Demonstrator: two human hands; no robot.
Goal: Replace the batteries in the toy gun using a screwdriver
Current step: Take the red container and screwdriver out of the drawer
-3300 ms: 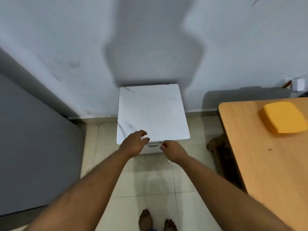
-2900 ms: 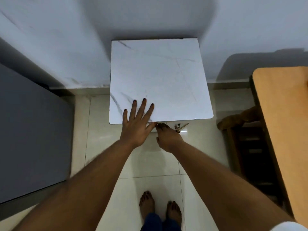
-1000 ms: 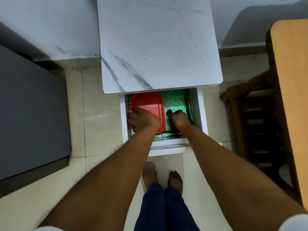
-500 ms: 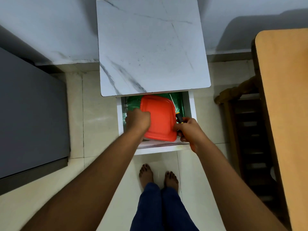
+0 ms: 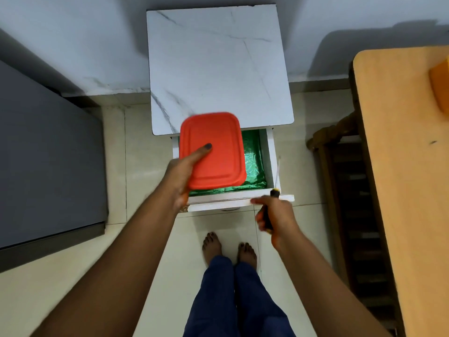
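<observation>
Left hand holds red box above open drawer. Right hand fingers wrapped round screwdriver, tip up.

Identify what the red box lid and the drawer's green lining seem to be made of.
Red box lid: likely moulded plastic, smooth, semi-matt, with rounded corners and a raised rim. Green lining: probably crinkled foil or glossy wrapping paper, judging by its embossed, shiny wrinkles.

open drawer mostly blocked from above by red box in left hand, gap on drawer's right side w/ green liner showing, wooden table close at right, grey cabinet at left
</observation>
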